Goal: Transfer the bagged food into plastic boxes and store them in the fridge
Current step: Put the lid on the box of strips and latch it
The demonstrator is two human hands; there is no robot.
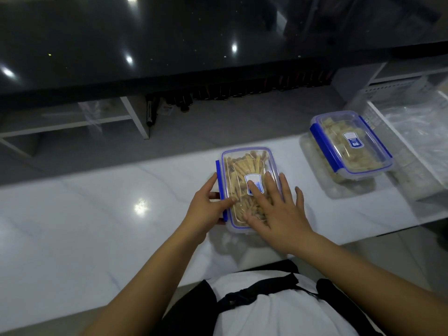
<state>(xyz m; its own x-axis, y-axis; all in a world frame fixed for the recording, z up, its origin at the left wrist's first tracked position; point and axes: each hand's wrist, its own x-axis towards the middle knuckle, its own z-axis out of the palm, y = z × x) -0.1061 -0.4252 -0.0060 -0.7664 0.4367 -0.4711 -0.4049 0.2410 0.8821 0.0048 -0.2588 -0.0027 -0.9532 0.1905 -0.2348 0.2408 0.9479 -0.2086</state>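
1. Nearest the camera, the person's white top with a dark apron strap sits against the near edge of the white marble-look bench, which is glossy and smooth, so a plastic box would likely slide on it easily.
2. The right hand lies flat on the clear lid, fingers straight and spread, pressing down and gripping nothing.
3. The left hand is at the box's left side: its thumb rests on the lid and its fingers curl round the blue side clasp, so its grip is closed on that clasp, apparently to snap it down.
4. The box of food sticks stands near the middle of the bench, close to the near edge. It is a rectangular clear plastic box with rounded corners and a blue seal line, full of pale, thin sticks. I judge it light and stiff with slick walls; the lid may flex, and the sticks look brittle. The two long sides seem the best hold for carrying, kept level.
5. Farther right, towards the bench's far right corner, a second lidded box of pale chunks rests on a bagged pack of food, soft and crinkly.
6. Beyond, a dark glossy counter runs along the far side.
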